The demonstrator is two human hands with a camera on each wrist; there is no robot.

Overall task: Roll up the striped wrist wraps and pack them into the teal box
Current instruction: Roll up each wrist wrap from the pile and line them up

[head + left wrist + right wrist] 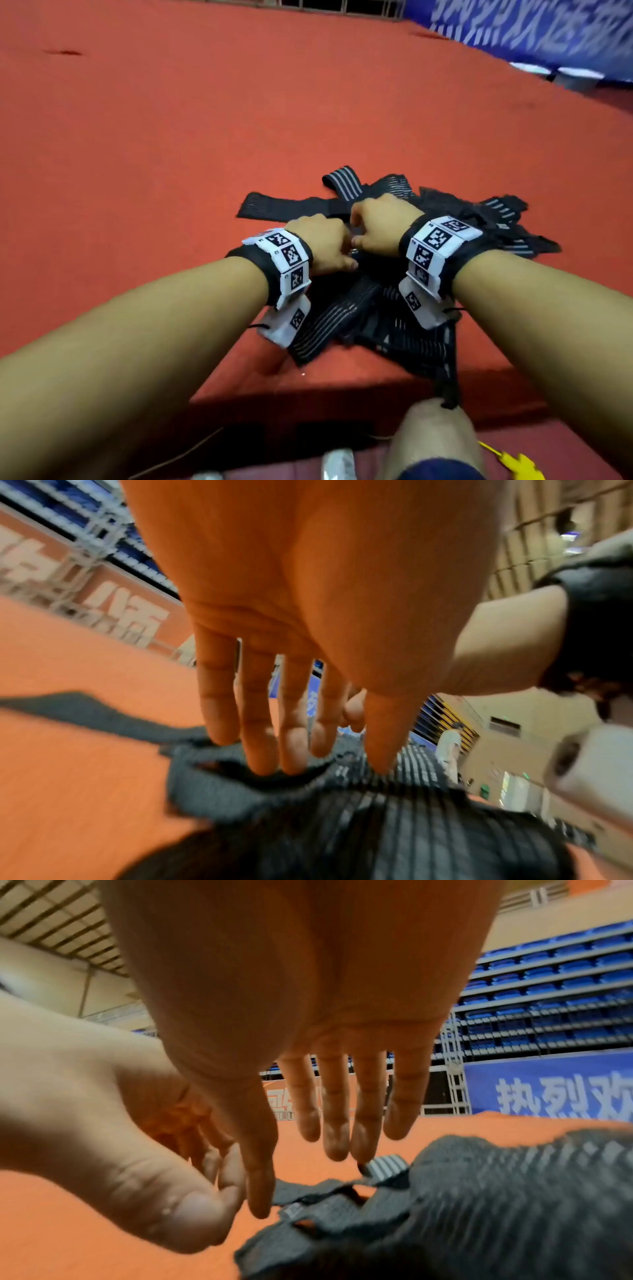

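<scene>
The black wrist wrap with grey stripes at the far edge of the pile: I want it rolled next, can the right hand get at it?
Probably yes. The black wrist wrap with grey stripes lies uncovered just beyond the right hand, whose straight fingers hold nothing.

1. The red mat (171, 137) lies bare across the upper and left parts of the head view, giving a hand open passage there.
2. A tangled heap of striped wrist wraps (394, 318) fills the lower centre and spreads to the right.
3. The left hand (322, 245) and right hand (380, 224) sit close together above the heap, leaving little room between them.
4. A blue banner (548, 31) closes off the upper right corner.
5. A bare knee (435, 435) stands just below the mat's near edge, where one strap hangs over.
</scene>
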